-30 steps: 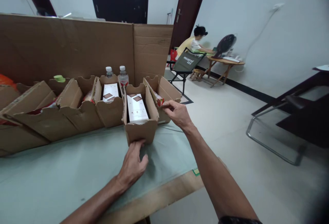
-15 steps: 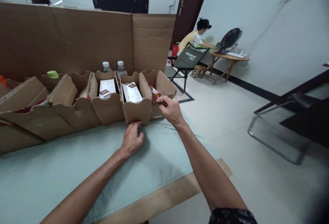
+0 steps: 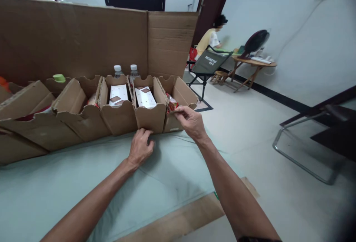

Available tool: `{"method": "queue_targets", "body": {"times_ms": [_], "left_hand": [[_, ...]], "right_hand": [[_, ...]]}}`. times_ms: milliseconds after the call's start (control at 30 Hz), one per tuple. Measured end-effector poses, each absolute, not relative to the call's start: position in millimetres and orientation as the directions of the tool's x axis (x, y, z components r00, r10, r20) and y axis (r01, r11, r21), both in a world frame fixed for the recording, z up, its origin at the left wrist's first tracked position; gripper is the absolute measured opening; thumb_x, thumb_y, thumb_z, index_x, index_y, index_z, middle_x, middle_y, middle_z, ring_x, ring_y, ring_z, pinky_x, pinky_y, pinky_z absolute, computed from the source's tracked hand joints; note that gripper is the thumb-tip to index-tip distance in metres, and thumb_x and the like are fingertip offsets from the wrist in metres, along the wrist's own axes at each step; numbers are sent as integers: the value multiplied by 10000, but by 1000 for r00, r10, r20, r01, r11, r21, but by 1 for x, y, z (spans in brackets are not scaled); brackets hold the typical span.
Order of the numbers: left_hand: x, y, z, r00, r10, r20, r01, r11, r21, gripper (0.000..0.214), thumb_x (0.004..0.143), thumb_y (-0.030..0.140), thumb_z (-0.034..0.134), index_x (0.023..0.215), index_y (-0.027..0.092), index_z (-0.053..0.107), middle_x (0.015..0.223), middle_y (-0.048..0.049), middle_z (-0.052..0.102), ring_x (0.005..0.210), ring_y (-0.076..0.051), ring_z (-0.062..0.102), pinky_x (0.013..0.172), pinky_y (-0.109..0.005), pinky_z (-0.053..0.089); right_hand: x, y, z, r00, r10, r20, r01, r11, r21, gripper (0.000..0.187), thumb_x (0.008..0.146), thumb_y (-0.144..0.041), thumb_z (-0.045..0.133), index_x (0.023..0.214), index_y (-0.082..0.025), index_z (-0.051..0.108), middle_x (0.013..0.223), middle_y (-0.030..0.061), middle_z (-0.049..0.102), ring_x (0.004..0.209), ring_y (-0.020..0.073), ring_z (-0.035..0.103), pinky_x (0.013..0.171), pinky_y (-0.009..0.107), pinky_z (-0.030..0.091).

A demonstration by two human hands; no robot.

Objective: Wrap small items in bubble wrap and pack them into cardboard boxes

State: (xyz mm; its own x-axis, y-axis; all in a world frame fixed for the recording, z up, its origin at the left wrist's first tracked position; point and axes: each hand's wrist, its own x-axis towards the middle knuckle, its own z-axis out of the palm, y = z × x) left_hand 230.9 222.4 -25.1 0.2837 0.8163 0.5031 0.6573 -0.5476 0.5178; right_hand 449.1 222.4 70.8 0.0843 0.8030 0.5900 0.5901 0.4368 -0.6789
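Observation:
A row of cardboard bins stands on the table, side by side. My right hand (image 3: 193,123) pinches the front rim of the rightmost cardboard bin (image 3: 174,122), in which a red packet (image 3: 171,102) lies. Against the lower front of the adjoining bin (image 3: 151,119), my left hand (image 3: 141,146) rests with its fingers stretched out and the thumb apart. That bin contains a white box (image 3: 145,97) with a brown print. A similar white box (image 3: 118,94) sits in the bin to its left (image 3: 118,118).
Two clear bottles with white caps (image 3: 134,68) stand behind the bins, before a tall cardboard panel (image 3: 83,38). Pale green cloth (image 3: 116,182) covers the table. Further off are a folding chair (image 3: 209,62), a seated person (image 3: 208,40) and a small wooden table (image 3: 257,62).
The bin at my left hand has gone back from a jutting position and now stands roughly in line with its neighbours. My right hand keeps its pinch. The view has shifted slightly.

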Motion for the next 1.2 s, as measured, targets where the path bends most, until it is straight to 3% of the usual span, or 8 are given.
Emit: {"method": "queue_targets", "body": {"times_ms": [167, 333, 467, 700, 833, 967, 1067, 1200], "left_hand": [[208, 212, -27, 309, 795, 522, 665, -573, 479, 235, 832, 130, 534, 992, 180, 698, 880, -74, 642, 877, -264, 586, 823, -413, 505], [191, 197, -31, 318, 791, 523, 670, -577, 466, 222, 851, 129, 512, 983, 184, 682, 904, -74, 652, 883, -250, 580, 824, -407, 499], [183, 187, -25, 328, 791, 517, 667, -581, 466, 200, 865, 150, 517, 976, 200, 675, 879, -60, 652, 862, -234, 586, 800, -388, 505], [129, 147, -11, 329, 809, 487, 650, -568, 504, 199, 896, 210, 536, 1029, 241, 681, 934, -53, 698, 902, -234, 642, 798, -386, 545], [69, 127, -10, 219, 849, 480, 699, -480, 530, 171, 903, 270, 569, 1008, 270, 704, 942, -42, 720, 918, -232, 673, 731, -350, 580], [23, 126, -4, 40, 909, 416, 740, -307, 599, 202, 884, 336, 576, 1002, 264, 723, 1002, -68, 708, 953, -241, 671, 445, -225, 477], [13, 139, 4, -32, 909, 415, 720, -267, 641, 229, 863, 339, 580, 1009, 239, 725, 1057, -85, 692, 1005, -247, 656, 426, -202, 459], [21, 151, 4, -33, 899, 436, 667, -305, 680, 223, 854, 303, 566, 996, 223, 718, 1047, -87, 697, 989, -246, 662, 484, -239, 502]], "right_hand": [[481, 201, 57, 337, 720, 607, 661, 279, -697, 527, 845, -372, 662, 1341, -212, 585, 785, -9, 709, 669, 170, 639, 717, 334, 543], [510, 226, 21, 322, 874, 362, 531, 150, -834, 872, 645, -471, 811, 1422, -238, 493, 1343, 144, 649, 1155, 314, 634, 835, 434, 558], [496, 251, 5, 145, 947, 286, 416, 204, -886, 683, 695, -490, 766, 1285, -190, 597, 1257, 138, 704, 1145, 307, 641, 940, 454, 534], [497, 236, 8, 243, 914, 325, 562, 141, -815, 576, 725, -456, 724, 1222, -179, 638, 1170, 159, 742, 987, 294, 697, 759, 421, 574], [480, 196, 24, 423, 739, 524, 708, 91, -700, 442, 833, -409, 660, 1202, -165, 655, 1062, 151, 760, 931, 287, 717, 833, 467, 574], [412, 166, 49, 108, 739, 665, 773, 359, -523, 189, 944, -310, 589, 1056, -221, 712, 969, 89, 773, 874, 244, 719, 814, 401, 579], [344, 167, 73, -213, 680, 701, 749, 575, -330, 192, 975, -234, 552, 1074, -241, 715, 1021, 76, 774, 969, 243, 701, 888, 396, 555], [267, 198, 110, -435, 610, 663, 783, 620, -57, 267, 957, -190, 574, 1193, -241, 689, 1336, 95, 692, 1292, 293, 572, 1038, 445, 440]]}}
